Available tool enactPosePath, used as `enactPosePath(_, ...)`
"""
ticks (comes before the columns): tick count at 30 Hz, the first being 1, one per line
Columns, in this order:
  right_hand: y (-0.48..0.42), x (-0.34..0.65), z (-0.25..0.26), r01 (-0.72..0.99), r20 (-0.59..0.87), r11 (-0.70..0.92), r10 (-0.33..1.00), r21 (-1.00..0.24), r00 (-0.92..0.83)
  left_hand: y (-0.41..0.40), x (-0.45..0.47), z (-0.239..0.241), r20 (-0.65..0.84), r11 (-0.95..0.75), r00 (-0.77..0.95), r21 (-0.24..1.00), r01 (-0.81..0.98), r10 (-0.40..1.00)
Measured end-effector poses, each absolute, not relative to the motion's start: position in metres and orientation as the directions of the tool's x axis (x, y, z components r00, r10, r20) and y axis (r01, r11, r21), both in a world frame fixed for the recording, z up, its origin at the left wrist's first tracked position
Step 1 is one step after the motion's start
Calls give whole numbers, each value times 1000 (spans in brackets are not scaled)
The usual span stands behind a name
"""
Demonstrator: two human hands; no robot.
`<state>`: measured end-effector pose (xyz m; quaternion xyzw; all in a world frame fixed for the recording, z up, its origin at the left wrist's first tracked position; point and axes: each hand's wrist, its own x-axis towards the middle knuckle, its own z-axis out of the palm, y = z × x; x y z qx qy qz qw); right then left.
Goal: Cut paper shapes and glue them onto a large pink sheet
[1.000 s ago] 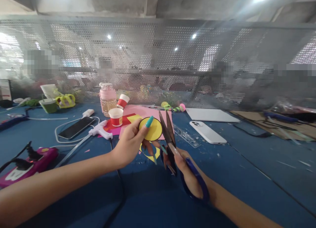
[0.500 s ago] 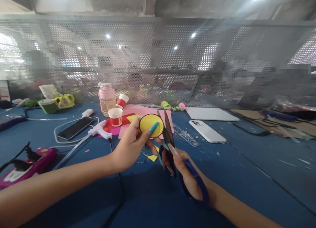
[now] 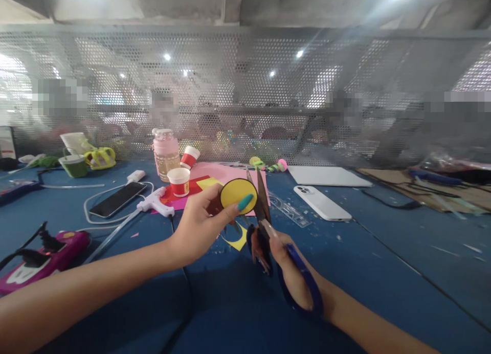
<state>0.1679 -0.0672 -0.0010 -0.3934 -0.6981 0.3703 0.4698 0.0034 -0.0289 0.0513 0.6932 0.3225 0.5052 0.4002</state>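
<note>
Between its thumb and fingers, my left hand (image 3: 203, 221) pinches a round yellow disc (image 3: 235, 194) with a dark rim, held up over the table. Blue-handled scissors (image 3: 261, 198) are in my right hand (image 3: 287, 262), whose fingers pass through the loops. The blades point away from me, slightly apart, beside the disc's right edge; whether they touch it I cannot tell. Below the disc lies a yellow paper scrap (image 3: 238, 240) with a curved cut. Pink paper (image 3: 209, 171) and a red-and-white paper cup (image 3: 179, 182) are behind my left hand.
Left on the blue table are a white glue gun (image 3: 156, 202), a black phone (image 3: 118, 199) and a magenta power strip (image 3: 63, 251) with cables. A pink-lidded bottle (image 3: 166, 154) stands behind. To the right lie a white phone (image 3: 322, 203), a clear stencil (image 3: 291, 211) and a white flat panel (image 3: 328, 176).
My left hand has shifted the disc slightly right and down and turned it a little. The scissor blades stay close to its edge, and my right hand has barely moved.
</note>
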Motion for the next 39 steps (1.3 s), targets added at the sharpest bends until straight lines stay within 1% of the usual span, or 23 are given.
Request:
enactPosePath(5, -66, 168, -2, 198, 368, 421, 894, -885, -257, -31, 4, 52, 367, -398, 370, 917, 8, 853)
enactPosePath(10, -67, 168, -2, 188, 363, 420, 890, -888, -276, -33, 5, 51, 320, -334, 387, 942, -31, 865)
enactPosePath(15, -68, 168, -3, 178, 352, 407, 895, -896, -274, -34, 6, 52, 353, -351, 369, 933, -74, 860)
enactPosePath(22, -66, 169, -4, 159, 376, 430, 882, -889, -284, -37, 5, 54, 335, -353, 382, 935, -25, 861)
enactPosePath(27, -67, 169, -3, 161, 377, 439, 873, -884, -309, -38, 7, 54, 344, -362, 377, 932, -25, 860)
enactPosePath(32, -68, 167, 1, 202, 375, 435, 885, -877, -276, -39, 8, 57, 350, -365, 369, 931, -30, 861)
enactPosePath(39, -68, 167, 4, 242, 422, 491, 860, -837, -287, -39, 8, 56, 364, -376, 372, 926, -42, 854)
